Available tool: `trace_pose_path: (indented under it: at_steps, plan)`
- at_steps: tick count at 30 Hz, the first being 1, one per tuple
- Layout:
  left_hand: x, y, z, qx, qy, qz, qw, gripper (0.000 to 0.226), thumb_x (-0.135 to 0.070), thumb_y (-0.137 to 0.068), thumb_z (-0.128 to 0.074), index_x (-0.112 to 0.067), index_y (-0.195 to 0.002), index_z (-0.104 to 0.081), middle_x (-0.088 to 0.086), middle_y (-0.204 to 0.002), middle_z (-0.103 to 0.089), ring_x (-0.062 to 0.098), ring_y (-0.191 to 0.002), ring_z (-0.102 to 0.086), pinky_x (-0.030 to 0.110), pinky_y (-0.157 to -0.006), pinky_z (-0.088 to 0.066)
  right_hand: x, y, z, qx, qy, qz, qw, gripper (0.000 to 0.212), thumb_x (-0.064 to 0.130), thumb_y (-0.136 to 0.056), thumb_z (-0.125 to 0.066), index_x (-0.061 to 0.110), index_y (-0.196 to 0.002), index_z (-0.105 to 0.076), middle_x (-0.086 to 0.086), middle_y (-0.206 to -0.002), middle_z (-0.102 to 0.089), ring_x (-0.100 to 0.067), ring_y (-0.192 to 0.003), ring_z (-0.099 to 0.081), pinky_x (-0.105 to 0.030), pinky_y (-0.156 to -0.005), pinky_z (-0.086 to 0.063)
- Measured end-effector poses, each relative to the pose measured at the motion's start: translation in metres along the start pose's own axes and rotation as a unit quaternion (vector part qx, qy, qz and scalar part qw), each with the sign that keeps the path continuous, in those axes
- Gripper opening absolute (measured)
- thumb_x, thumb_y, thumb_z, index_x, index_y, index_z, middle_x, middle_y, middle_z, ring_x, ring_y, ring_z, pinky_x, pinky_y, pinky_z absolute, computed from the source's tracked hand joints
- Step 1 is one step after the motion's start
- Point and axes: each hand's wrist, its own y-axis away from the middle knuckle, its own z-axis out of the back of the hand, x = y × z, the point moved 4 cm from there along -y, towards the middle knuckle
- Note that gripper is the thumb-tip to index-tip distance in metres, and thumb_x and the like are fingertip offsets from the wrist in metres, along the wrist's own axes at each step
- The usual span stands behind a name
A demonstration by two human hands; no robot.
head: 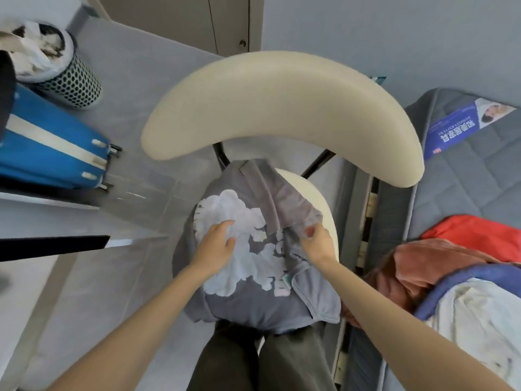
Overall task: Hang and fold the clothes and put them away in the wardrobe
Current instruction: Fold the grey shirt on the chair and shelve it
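grey t-shirt [245, 306] with white cloud print, sleeve folded inward

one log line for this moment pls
step: folding grey t-shirt on chair seat | left hand: flat on white print | right hand: pinching folded edge | other clothes: piled on bed

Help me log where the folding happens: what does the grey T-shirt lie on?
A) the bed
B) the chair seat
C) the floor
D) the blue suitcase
B: the grey T-shirt is spread over the seat of the chair, in front of its curved backrest.
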Motion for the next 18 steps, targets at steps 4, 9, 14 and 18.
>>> trace_pose_path:
  at_steps: [4,9,14,18]
  plan:
    - [-0.002,-0.007,-0.046,0.056,0.032,-0.008,0.998,0.042,-0.014,-0.100,-0.045,-0.014,-0.142,-0.040,0.008,-0.144,-0.043,0.022,-0.132,-0.041,0.029,-0.105,-0.033,-0.050,0.002,-0.024,0.035,-0.031,-0.098,0.994,0.040,0.021,-0.091,-0.059,-0.001,-0.122,-0.047,-0.019,-0.123,-0.055,-0.033,-0.106,-0.055,-0.032,-0.076,-0.043]
    - [0.000,-0.023,-0.082,0.064,0.086,0.044,0.993,0.042,-0.021,-0.100,-0.044,-0.016,-0.142,-0.040,0.004,-0.141,-0.047,0.019,-0.125,-0.048,0.027,-0.097,-0.038,-0.073,-0.004,-0.051,-0.012,-0.194,-0.166,0.967,0.066,0.022,-0.084,-0.073,-0.001,-0.132,-0.034,-0.019,-0.132,-0.049,-0.034,-0.121,-0.050,-0.036,-0.094,-0.042]
    - [-0.007,-0.042,-0.099,0.055,0.195,0.100,0.974,0.048,-0.034,-0.099,-0.048,-0.022,-0.144,-0.036,-0.006,-0.127,-0.050,0.017,-0.124,-0.047,0.028,-0.099,-0.036,-0.086,-0.014,-0.052,-0.059,-0.188,-0.170,0.966,0.041,0.025,-0.085,-0.072,0.010,-0.109,-0.043,-0.014,-0.123,-0.048,-0.028,-0.096,-0.052,-0.031,-0.081,-0.041]
    - [-0.019,-0.065,-0.103,0.021,0.300,0.154,0.941,0.056,-0.040,-0.095,-0.055,-0.020,-0.143,-0.035,0.002,-0.131,-0.053,0.018,-0.114,-0.054,0.035,-0.094,-0.048,-0.096,-0.021,-0.039,-0.054,-0.093,-0.075,0.991,0.023,0.028,-0.091,-0.064,0.012,-0.103,-0.052,-0.007,-0.112,-0.053,-0.023,-0.091,-0.056,-0.028,-0.075,-0.041]
